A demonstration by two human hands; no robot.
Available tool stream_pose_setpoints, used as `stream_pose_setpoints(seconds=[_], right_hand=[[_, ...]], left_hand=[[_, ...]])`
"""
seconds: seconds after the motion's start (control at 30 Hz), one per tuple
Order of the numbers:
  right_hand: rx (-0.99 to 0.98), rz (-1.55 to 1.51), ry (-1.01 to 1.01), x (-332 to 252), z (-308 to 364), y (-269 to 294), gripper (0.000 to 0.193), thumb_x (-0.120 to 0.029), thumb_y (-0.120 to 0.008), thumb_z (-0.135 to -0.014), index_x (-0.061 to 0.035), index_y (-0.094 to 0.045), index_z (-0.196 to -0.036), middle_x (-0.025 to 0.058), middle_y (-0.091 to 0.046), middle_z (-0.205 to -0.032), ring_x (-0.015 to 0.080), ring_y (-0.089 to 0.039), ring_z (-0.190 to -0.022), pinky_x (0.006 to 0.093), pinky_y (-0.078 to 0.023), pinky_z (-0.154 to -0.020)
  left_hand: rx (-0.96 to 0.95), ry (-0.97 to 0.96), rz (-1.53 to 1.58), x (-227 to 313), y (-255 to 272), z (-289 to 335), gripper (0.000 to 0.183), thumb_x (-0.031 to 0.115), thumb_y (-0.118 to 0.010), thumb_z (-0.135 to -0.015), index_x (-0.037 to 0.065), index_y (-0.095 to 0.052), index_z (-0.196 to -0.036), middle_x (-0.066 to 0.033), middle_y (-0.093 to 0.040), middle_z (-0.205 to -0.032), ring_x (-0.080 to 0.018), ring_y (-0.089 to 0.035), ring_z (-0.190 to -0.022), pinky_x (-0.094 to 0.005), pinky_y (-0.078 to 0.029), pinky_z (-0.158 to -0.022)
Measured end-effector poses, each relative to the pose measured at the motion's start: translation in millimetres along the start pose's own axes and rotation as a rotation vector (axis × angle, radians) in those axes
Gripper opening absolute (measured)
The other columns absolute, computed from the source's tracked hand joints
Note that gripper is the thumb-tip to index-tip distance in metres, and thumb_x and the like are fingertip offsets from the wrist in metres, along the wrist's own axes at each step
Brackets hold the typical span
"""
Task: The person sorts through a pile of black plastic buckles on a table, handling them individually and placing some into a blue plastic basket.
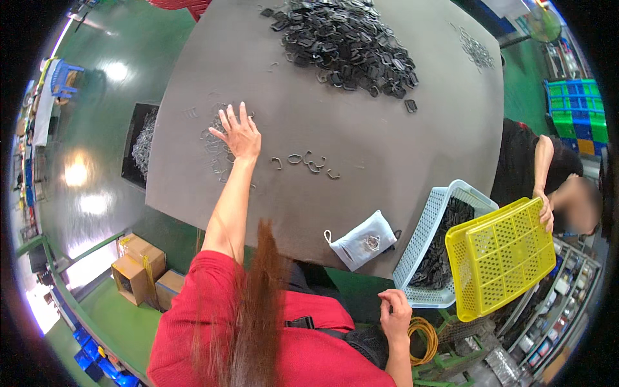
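Note:
My left hand point(240, 135) reaches out over the grey table point(348, 129), fingers spread, palm down on a scatter of thin metal wire clips point(219, 158). Several more wire clips point(313, 165) lie loose to its right. My right hand point(394, 313) is low at the right with its fingers curled in, beside the near corner of a light blue basket point(403, 271). Whatever its fingers may hold is hidden. Black plastic pieces point(445, 238) fill that basket. A pale blue zip pouch point(363, 240) with a wrist loop lies at the table's near edge.
A big heap of black plastic pieces point(348, 45) covers the far middle of the table. Small metal parts point(476, 48) lie far right. A co-worker's hand point(545, 211) holds a yellow basket point(500, 258) beside the blue one. Cardboard boxes point(138, 271) stand on the left.

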State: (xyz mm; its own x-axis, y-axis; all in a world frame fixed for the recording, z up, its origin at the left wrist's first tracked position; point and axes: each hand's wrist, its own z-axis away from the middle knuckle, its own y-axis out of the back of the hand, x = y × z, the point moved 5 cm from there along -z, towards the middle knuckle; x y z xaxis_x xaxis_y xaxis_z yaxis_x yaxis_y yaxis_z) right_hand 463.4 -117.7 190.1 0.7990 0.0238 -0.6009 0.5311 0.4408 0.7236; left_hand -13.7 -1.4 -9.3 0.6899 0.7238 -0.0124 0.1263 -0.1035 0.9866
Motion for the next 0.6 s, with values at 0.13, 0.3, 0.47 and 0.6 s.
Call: stream_pose_setpoints(seconds=[0.13,0.3,0.47,0.6], right_hand=[[0.01,0.068,0.121,-17.6,-17.1,-1.0,0.015,0.007,-0.057,-0.072,-0.0047,-0.06,-0.082,0.0092,-0.059,-0.084,0.0242,-0.059,-0.065,0.0304,-0.047,-0.055],[-0.032,0.047,0.163,-33.7,-28.7,-12.4,0.016,0.007,-0.057,-0.071,-0.0059,-0.06,-0.081,0.0086,-0.06,-0.083,0.0257,-0.06,-0.07,0.0324,-0.048,-0.058],[-0.03,0.085,0.119,-38.3,-26.2,-13.8,0.014,0.008,-0.056,-0.072,-0.0035,-0.059,-0.081,0.0101,-0.059,-0.083,0.0251,-0.06,-0.071,0.0316,-0.047,-0.06],[-0.048,0.077,0.082,-54.7,-29.2,-40.1,0.014,0.006,-0.057,-0.072,-0.0048,-0.059,-0.081,0.0091,-0.059,-0.083,0.0265,-0.06,-0.071,0.0329,-0.048,-0.061]], left_hand=[[0.034,-0.482,0.312,79.0,43.6,83.1,0.053,0.031,-0.048,-0.085,0.015,-0.036,-0.134,-0.0077,-0.028,-0.142,-0.0298,-0.012,-0.136,-0.0626,0.001,-0.102],[-0.036,-1.008,0.243,168.2,19.4,204.4,0.057,0.031,-0.044,-0.087,0.02,-0.026,-0.139,-0.0033,-0.019,-0.147,-0.0259,-0.01,-0.137,-0.0574,-0.001,-0.105],[-0.165,-0.347,0.179,59.2,-3.6,63.8,0.055,0.025,-0.036,-0.09,0.013,-0.021,-0.141,-0.0063,-0.015,-0.148,-0.0272,-0.004,-0.138,-0.0637,0.001,-0.102],[-0.053,-0.222,0.156,19.7,-12.4,-28.6,0.057,0.03,-0.035,-0.092,0.009,-0.018,-0.141,-0.006,-0.012,-0.149,-0.0241,-0.002,-0.138,-0.0617,0.003,-0.103]])
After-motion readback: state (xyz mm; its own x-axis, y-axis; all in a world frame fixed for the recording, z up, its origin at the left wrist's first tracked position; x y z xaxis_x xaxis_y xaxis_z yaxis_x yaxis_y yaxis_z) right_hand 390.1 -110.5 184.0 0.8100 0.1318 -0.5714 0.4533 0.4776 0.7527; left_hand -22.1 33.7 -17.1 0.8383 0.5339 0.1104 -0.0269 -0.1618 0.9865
